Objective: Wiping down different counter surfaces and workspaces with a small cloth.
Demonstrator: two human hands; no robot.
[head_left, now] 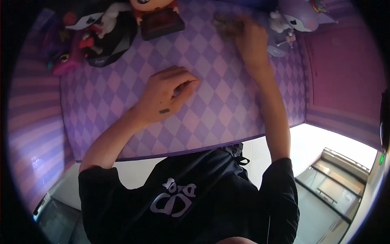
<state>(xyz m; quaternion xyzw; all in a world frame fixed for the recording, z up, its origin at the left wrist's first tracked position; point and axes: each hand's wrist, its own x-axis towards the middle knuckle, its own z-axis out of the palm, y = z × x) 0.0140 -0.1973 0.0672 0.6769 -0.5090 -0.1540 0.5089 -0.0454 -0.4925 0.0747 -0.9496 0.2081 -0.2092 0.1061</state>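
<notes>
My left hand (pixel 167 92) rests on the purple diamond-patterned surface (pixel 211 118), its fingers curled and the thumb tip meeting the forefinger. Nothing shows between them. A small dark mark lies on the back of this hand. Farther off to the right, my right hand (pixel 252 40) is closed on a crumpled grey-brown cloth (pixel 228 25). The cloth lies low over the far part of the surface, and both it and the fingers are smeared by motion. Just right of that hand stands a white and purple figurine (pixel 280 40) on a base.
At the far left stands a figurine on a black faceted base (pixel 109 46), beside a pink object (pixel 65 63). A figure with a dark box-like front (pixel 162 25) stands at the far middle. Striped walls (pixel 38 118) and a pink panel (pixel 345 73) flank the surface.
</notes>
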